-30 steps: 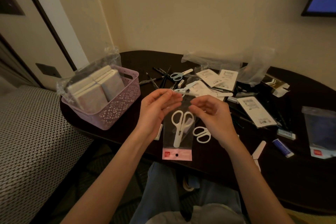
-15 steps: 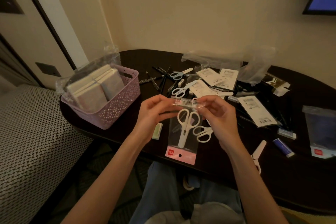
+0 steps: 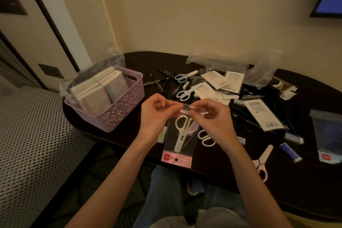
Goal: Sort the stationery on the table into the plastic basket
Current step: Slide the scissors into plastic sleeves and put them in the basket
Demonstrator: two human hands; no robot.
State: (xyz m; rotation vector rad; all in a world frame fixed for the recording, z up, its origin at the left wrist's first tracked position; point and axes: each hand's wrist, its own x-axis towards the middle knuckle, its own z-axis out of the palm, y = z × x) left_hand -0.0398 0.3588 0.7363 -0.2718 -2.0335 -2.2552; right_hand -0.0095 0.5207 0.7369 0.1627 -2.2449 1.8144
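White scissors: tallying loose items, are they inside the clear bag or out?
Inside: the white scissors show through the clear bag both hands hold.

Glossy clear plastic sleeve (image 3: 182,136) over smooth white plastic scissors (image 3: 182,134); perforated matt lilac plastic basket (image 3: 118,111), far left, on dark polished table (image 3: 296,181).

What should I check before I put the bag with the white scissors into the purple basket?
1. Both hands hold the clear plastic bag: left hand and right hand pinch its top. Ok.
2. White scissors inside the bag: ok.
3. Bag's flap sealed: cannot tell.
4. Room in the lilac perforated plastic basket: wrapped notebooks fill most of it. Cannot tell.
5. Path to the basket free: ok.
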